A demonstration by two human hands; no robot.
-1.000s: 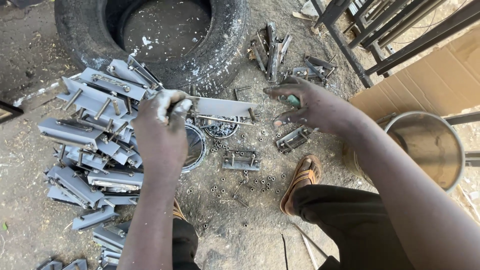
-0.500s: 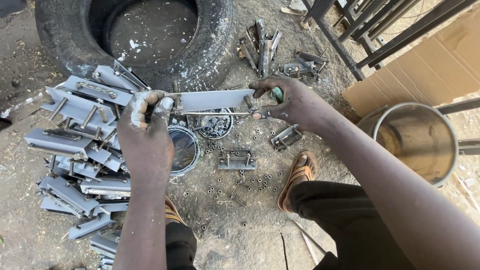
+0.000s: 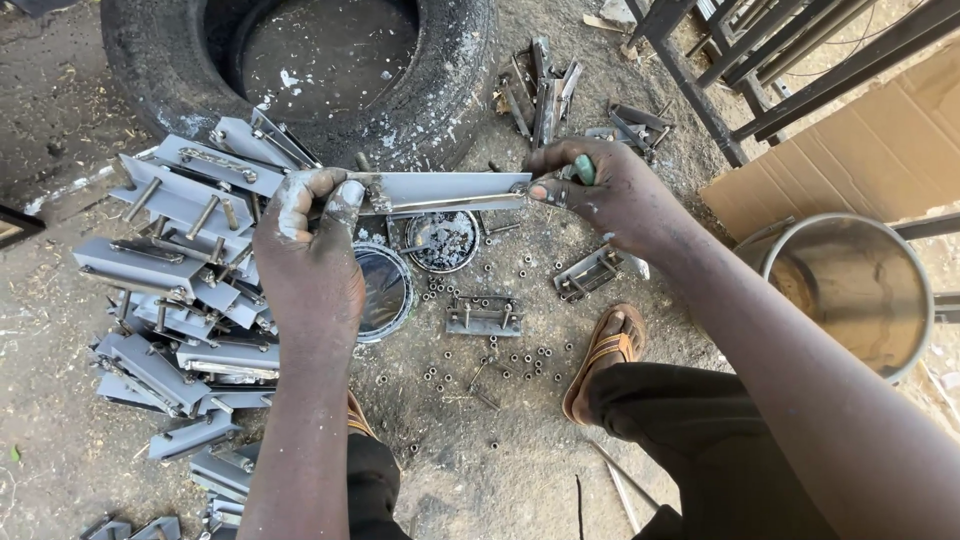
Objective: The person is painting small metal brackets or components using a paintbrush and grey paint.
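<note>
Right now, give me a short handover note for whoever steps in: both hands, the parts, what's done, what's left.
Left hand: paint-smeared, gripping the left end of a grey metal plate held level above the ground.
Right hand: on the plate's right end, with a green-handled tool.
Paint tins: open, directly below the plate.
Done: a pile of grey plates stacked at left.
Left: loose unpainted parts beside the tyre; one more plate and small nuts on the ground.

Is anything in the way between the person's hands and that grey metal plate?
Nothing visible. The left hand grips one end of the grey metal plate directly. The right hand pinches the other end while holding a green-handled tool. The plate is held in the air above the paint tins on the ground.
</note>
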